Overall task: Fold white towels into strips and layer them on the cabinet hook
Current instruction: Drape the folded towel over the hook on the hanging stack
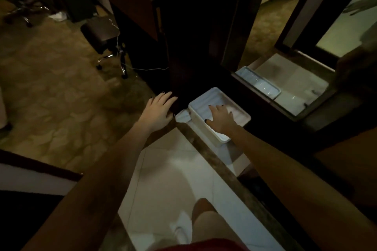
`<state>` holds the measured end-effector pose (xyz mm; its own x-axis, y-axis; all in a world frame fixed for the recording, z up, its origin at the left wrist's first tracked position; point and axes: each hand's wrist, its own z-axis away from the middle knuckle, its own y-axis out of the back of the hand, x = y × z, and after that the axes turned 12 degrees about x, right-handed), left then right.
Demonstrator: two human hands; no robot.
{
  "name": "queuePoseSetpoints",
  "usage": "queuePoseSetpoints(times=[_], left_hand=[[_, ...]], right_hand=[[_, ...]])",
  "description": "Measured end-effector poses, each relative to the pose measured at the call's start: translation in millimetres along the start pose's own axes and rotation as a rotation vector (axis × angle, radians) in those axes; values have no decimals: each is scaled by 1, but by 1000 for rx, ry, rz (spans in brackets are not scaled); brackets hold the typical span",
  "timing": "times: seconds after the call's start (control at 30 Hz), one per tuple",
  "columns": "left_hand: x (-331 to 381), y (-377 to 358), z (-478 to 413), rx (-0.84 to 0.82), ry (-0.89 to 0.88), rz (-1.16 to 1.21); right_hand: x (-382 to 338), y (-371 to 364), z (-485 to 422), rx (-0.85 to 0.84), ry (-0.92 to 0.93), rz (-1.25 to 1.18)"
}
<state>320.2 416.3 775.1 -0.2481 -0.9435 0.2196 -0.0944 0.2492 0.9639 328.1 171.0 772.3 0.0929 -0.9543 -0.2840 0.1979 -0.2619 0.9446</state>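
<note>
Evidently stooping low over the white bin [204,130] on the floor, tucked against the foot of the dark cabinet [189,57]. Presses the right hand [221,119] palm-down inside it, fingers spread over pale ridged contents, most likely the white towels [204,104], though too dim to say for sure; grip open, nothing pinched. Rests the left hand [161,108] flat on the cabinet's corner edge, fingers straight, grip open too, seemingly as a brace for balance during the reach. Leaves a scrap of white cloth [182,115] poking out just beside the bin's left wall. Shows no hook anywhere, so probably at the fetching stage, with folding into strips not yet begun. Calls next for fingers curled round 1 towel, then a lift clear of the rim.
</note>
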Motion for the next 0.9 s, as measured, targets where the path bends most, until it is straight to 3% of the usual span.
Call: queuePoseSetpoints(times=[0.27,0.53,0.67,0.9], left_hand=[[-87,-92,-96,-219,47,29],[-164,-219,-202,-318,126,160],[-202,-306,-233,-388,256,245],[-273,-496,-268,-410,231,220]], right_hand=[[10,-81,-133,-120,-119,-61],[8,-172,-283,-223,-151,-173],[17,-245,-343,-270,-157,-221],[52,-430,-446,-263,-222,-206]])
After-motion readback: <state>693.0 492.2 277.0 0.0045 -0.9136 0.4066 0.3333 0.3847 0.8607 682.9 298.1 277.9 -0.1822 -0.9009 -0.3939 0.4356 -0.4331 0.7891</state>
